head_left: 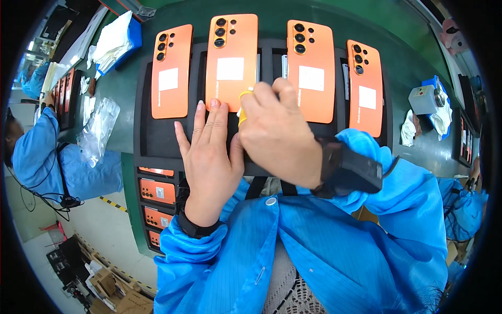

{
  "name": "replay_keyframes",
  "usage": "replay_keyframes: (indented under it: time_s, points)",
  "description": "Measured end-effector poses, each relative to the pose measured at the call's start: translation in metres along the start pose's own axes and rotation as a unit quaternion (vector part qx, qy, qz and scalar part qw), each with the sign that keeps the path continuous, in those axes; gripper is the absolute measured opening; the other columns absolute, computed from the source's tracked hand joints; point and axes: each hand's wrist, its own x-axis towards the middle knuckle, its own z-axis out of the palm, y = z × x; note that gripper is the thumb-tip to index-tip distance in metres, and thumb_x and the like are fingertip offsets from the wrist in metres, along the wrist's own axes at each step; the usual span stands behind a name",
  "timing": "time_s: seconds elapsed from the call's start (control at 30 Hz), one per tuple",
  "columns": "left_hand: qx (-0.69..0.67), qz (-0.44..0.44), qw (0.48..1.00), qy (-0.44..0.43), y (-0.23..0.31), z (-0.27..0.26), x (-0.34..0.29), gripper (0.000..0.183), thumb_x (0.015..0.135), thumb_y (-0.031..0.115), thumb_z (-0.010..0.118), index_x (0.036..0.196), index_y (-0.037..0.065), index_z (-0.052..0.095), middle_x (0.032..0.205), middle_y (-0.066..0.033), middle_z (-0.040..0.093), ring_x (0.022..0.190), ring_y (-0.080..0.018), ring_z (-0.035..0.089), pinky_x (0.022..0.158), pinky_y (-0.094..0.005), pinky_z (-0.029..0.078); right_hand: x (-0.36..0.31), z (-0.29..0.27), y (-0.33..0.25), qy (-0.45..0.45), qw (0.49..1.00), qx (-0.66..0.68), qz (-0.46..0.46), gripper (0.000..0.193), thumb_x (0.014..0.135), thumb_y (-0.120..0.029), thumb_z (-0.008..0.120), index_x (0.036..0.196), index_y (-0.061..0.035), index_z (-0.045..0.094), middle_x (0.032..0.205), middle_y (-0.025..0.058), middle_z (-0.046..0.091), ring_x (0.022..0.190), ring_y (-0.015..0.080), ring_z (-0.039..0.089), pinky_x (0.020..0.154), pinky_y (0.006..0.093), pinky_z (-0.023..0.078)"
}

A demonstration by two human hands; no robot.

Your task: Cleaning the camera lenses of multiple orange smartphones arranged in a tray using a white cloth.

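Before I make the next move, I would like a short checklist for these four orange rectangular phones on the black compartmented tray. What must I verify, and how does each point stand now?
1. Four orange rectangular phones on the black compartmented tray, camera side up: ok.
2. A white square label on every phone: ok.
3. Left hand at the lower end of the second phone from left: ok.
4. Kind of small yellow-and-white item at the curled right hand: cannot tell.
5. Clear crumpled plastic bag away from the phones: ok.
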Motion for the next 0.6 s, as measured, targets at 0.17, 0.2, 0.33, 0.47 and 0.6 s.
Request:
replay_keyframes:
  time_s: [0.17,0.2,0.33,0.47,0.6]
  points:
    - [-0.001,0.001,1.000,0.001,-0.002,-0.001,-0.001,0.052,0.090,0.021,0.057,0.137,0.003,0.046,0.140,-0.0141,0.049,0.137,-0.0327,0.036,0.113,-0.0582,0.011,-0.007,-0.030,0.017,-0.031,0.999,0.015,0.021,0.013,0.069,-0.010,0.061,0.075,-0.0040,0.071,0.083,0.0069,0.055,0.089,0.0232,0.052,0.087,0.0426,0.032]
    - [0.011,-0.009,1.000,-0.001,-0.001,-0.005,-0.003,0.050,0.091,0.018,0.055,0.139,0.004,0.045,0.142,-0.0133,0.047,0.138,-0.0303,0.035,0.114,-0.0540,0.012,-0.010,-0.036,0.031,0.005,0.999,-0.029,0.041,0.016,0.070,-0.007,0.060,0.080,-0.0036,0.072,0.084,0.0071,0.055,0.089,0.0236,0.053,0.086,0.0426,0.032]
    - [0.006,0.002,1.000,0.007,0.002,-0.001,0.000,0.050,0.093,0.020,0.054,0.139,0.006,0.045,0.142,-0.0117,0.048,0.139,-0.0301,0.034,0.115,-0.0521,0.013,-0.045,-0.036,0.083,0.021,0.989,-0.102,0.105,0.024,0.069,-0.002,0.060,0.090,-0.0028,0.072,0.084,0.0068,0.055,0.088,0.0244,0.053,0.081,0.0441,0.032]
    - [0.007,0.002,1.000,0.006,0.005,0.001,0.001,0.049,0.092,0.021,0.055,0.139,0.007,0.045,0.142,-0.0116,0.047,0.139,-0.0273,0.034,0.115,-0.0515,0.013,-0.078,-0.028,0.054,-0.003,0.991,-0.023,0.134,0.008,0.066,-0.004,0.061,0.069,-0.0011,0.068,0.081,0.0085,0.053,0.085,0.0251,0.052,0.082,0.0448,0.031]
    - [0.016,0.000,1.000,0.002,0.003,0.001,-0.002,0.049,0.092,0.022,0.054,0.139,0.008,0.046,0.143,-0.0103,0.047,0.139,-0.0258,0.035,0.115,-0.0510,0.014,-0.085,-0.050,0.037,-0.100,0.981,0.046,0.159,0.014,0.064,-0.001,0.060,0.074,-0.0004,0.069,0.080,0.0075,0.053,0.085,0.0231,0.052,0.082,0.0446,0.031]
